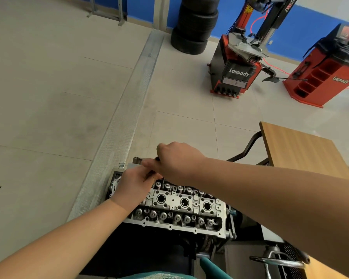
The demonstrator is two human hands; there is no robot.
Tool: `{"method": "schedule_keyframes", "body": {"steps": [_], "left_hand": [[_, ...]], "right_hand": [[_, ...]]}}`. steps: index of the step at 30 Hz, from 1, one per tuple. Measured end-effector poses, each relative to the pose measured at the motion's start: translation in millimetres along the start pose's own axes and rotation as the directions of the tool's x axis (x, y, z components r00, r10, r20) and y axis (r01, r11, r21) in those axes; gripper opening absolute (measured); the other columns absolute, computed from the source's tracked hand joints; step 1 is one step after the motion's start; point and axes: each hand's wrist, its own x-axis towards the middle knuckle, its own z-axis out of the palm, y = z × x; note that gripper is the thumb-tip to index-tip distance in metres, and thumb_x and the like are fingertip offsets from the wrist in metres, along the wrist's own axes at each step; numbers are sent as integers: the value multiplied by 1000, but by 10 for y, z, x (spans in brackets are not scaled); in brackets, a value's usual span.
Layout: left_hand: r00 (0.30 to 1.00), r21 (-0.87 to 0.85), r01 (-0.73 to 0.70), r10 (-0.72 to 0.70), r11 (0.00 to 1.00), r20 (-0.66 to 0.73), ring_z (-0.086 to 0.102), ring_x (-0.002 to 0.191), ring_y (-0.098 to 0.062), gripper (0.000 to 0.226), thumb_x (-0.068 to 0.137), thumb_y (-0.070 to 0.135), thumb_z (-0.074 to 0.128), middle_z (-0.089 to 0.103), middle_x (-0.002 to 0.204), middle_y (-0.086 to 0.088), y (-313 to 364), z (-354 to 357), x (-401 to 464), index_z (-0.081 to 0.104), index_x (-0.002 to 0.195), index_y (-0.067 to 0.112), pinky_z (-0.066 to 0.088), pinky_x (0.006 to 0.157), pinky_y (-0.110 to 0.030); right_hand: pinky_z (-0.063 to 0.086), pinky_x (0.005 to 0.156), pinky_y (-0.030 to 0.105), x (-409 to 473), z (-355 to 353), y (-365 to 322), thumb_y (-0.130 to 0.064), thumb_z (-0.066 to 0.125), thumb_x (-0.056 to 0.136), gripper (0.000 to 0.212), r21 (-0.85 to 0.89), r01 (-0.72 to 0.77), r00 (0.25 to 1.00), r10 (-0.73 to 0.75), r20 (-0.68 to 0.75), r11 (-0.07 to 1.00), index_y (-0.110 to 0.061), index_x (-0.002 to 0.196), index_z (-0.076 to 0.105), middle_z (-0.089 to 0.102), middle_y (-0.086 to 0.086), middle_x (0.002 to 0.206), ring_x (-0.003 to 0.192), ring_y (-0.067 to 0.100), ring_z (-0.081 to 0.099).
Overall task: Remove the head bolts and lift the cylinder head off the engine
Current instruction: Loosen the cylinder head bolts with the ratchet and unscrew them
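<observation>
Hands over far end of cylinder head (181,206); right hand (177,162) grips dark tool handle (157,158); left hand (132,186) fingers curled on tool.

Cylinder head (181,206): bare silver aluminium casting, seated flat on top of the engine, its long axis running from near right to far left.
Upper face: uncovered; three round dark wells are seen in a row along the centre line.
Valve gear: a row of round spring caps is carried along each long side.
Far left end: hidden under two hands.
Engine (149,248): dark block below the head, largely in shadow.
Head bolts: cannot be told.
</observation>
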Motion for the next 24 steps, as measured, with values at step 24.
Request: {"method": "schedule_keyframes", "body": {"steps": [24], "left_hand": [[1000,178,24,-25,984,1,51,62,11,20,86,49,56,42,66,23,-287,213,-112,40,82,39,26,48,-9]], "right_hand": [[48,86,38,-39,-40,160,-24,56,103,36,-483,645,739,-644,197,592,-20,139,53,56,5,124,100,25,52]]}}
